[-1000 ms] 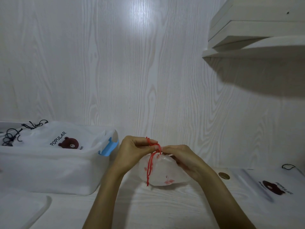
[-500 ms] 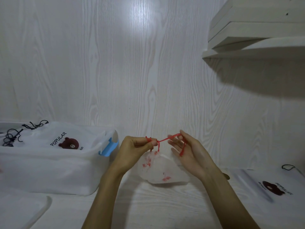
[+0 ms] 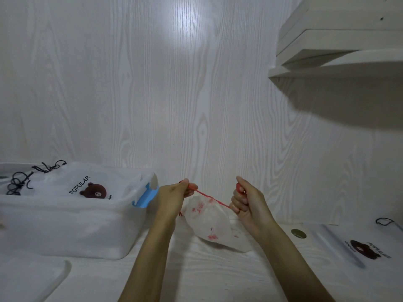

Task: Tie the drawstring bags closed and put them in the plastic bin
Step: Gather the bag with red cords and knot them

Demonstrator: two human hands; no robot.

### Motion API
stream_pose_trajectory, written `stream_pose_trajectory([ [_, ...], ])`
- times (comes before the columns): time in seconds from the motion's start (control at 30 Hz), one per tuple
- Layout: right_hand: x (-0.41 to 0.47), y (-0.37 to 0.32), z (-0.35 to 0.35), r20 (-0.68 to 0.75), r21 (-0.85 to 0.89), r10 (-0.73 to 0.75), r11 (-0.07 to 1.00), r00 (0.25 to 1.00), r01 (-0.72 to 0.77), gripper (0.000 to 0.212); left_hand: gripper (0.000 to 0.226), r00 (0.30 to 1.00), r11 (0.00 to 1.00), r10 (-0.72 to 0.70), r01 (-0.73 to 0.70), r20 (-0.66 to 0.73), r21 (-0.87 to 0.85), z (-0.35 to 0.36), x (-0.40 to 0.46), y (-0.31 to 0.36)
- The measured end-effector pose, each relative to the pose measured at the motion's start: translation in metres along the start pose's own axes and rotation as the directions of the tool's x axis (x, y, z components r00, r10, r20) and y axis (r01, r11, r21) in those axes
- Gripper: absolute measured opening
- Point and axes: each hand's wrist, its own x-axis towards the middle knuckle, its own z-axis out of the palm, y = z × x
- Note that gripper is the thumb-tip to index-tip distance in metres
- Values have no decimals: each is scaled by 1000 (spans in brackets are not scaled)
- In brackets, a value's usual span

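Note:
A small white drawstring bag [image 3: 211,223] with red print hangs between my hands just above the table. Its red drawstring [image 3: 210,198] runs taut from my left hand [image 3: 174,198] down to my right hand [image 3: 247,202]. Both hands are closed on the string's ends. The translucent plastic bin [image 3: 72,227] with a blue latch stands at the left. Inside it lies a white bear-print bag [image 3: 87,188] with black cords. Another bear-print bag [image 3: 357,247] with a black cord lies flat on the table at the right.
The bin's lid [image 3: 28,280] lies at the front left corner. A small round brass-coloured disc [image 3: 298,233] sits on the table beside the right forearm. A white shelf [image 3: 340,62] juts from the wall at the upper right. The white wood-grain wall stands close behind.
My hands have moved apart, stretching the red drawstring tight between them. The right hand has closed on the string and shifted right. The bag has tilted.

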Motion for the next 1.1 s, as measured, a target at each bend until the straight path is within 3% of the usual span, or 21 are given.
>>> stream_pose_trajectory([
  [0.1,0,-2,-4,25,-45,81,996,996,-80,39,30,999,990,-43,45,17,-135,2,-2,7],
  [0.2,-2,-1,-7,67,-121,172,979,983,-163,33,30,985,961,-56,98,164,-260,1,-6,13],
  [0.27,-3,-2,-11,69,-239,189,956,979,-168,26,30,963,960,-66,133,262,-248,0,-8,11],
  [0.33,-4,-7,-14,58,-417,195,896,979,-153,19,30,948,980,-105,149,299,-131,-2,-9,6],
  [0.43,-3,-15,-18,58,-813,127,582,990,-27,15,28,949,993,-119,116,292,28,-5,-7,4],
  [0.5,-2,-18,-18,129,-925,14,362,992,115,15,28,944,994,-109,97,313,53,-6,-7,6],
  [0.57,-6,-24,-14,188,-941,-141,256,972,219,15,28,938,994,-104,83,332,74,-7,-8,7],
  [0.63,-12,-30,-6,243,-908,-108,325,964,265,15,29,936,993,-98,73,338,88,-7,-8,8],
  [0.73,-24,-27,7,257,-915,246,374,934,153,22,31,934,991,-97,60,344,118,-6,-9,10],
  [0.8,-26,-19,12,241,-917,379,391,894,82,25,33,931,987,-108,58,348,152,-6,-10,10],
  [1.0,-20,-3,14,183,-956,371,283,910,76,20,36,943,969,-149,80,296,232,-8,-7,6],
  [1.1,-20,-6,13,177,-947,375,315,910,54,23,36,932,969,-167,96,322,226,-7,-5,3],
])
